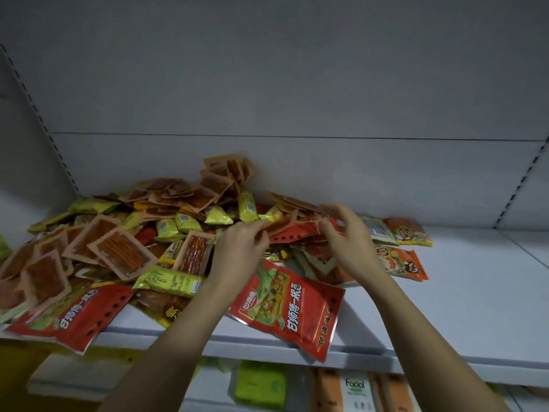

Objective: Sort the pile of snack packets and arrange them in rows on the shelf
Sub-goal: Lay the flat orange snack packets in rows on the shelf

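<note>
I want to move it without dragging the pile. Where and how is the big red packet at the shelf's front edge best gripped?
Probably pinch the big red packet at its lower corner, which overhangs the shelf edge, coming from the front. It lies flat, and its upper end is tucked under the pile.

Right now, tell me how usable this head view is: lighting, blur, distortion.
Head view: dim, flat light, greyish shelf; wide-angle bend curves the shelf edge and slotted uprights; left hand and right hand are slightly motion-blurred where they grip red packets; big red packet print is readable; lower shelf goods are soft.
</note>
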`<state>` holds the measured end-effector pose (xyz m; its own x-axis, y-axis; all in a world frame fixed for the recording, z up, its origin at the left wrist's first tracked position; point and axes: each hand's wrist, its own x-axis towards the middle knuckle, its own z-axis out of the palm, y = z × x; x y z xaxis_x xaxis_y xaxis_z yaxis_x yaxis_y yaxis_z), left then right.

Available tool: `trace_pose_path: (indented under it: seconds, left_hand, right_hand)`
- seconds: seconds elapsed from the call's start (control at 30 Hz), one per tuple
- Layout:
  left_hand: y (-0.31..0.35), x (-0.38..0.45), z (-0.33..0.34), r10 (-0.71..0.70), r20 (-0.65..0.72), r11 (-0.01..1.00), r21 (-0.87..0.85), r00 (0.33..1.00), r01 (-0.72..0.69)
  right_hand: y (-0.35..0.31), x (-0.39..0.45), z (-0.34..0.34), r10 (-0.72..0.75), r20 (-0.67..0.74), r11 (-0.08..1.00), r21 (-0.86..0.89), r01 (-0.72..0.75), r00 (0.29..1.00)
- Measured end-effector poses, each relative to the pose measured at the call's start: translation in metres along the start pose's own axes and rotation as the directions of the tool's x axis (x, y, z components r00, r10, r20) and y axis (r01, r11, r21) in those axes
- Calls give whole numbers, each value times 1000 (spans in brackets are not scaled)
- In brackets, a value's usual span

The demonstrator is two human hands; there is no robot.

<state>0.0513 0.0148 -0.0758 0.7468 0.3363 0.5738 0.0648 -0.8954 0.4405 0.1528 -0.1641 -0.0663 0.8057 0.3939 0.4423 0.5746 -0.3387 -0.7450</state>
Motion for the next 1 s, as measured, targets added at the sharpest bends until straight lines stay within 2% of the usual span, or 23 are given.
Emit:
trace_pose_path:
  seconds: [0.03,0.1,0.2,0.27,0.37,0.5,0.57,0.63,0.7,0.87,1.0]
  left_hand:
    - [-1,4,-4,-69,-18,989,-134,997,67]
    - [-7,16,-9,-185,43,918,-349,982,188]
    - [-18,30,-11,-210,175,782,-560,962,272]
    - [-24,34,-14,-192,238,712,-634,952,302]
    - [-31,36,-17,-186,326,665,-653,927,362]
    - [-37,48,-17,-224,407,619,-643,886,452]
    - [-41,61,-15,-278,376,636,-618,884,463]
    - [-42,75,-14,-355,343,609,-621,870,493]
    - [-41,85,-12,-396,326,577,-639,859,509]
    - [-33,92,-3,-423,289,563,-658,859,499]
    - [-23,90,3,-434,275,586,-637,858,501]
  right_hand:
    - [-2,5,2,20,2,998,65,-20,1000]
    - [-9,16,9,70,59,966,245,-82,996]
    - [-19,34,23,109,175,890,422,-175,978]
    - [-23,44,32,138,220,844,484,-231,966]
    - [-23,53,44,172,237,804,527,-275,956]
    - [-21,70,50,132,272,868,432,-243,953]
    - [-13,88,43,159,187,890,398,-223,969]
    - [6,108,34,195,53,947,250,-202,979]
    - [28,118,29,193,24,979,59,-194,981]
    - [58,135,34,192,252,934,-344,-98,948]
    - [77,143,42,232,374,873,-487,-24,898]
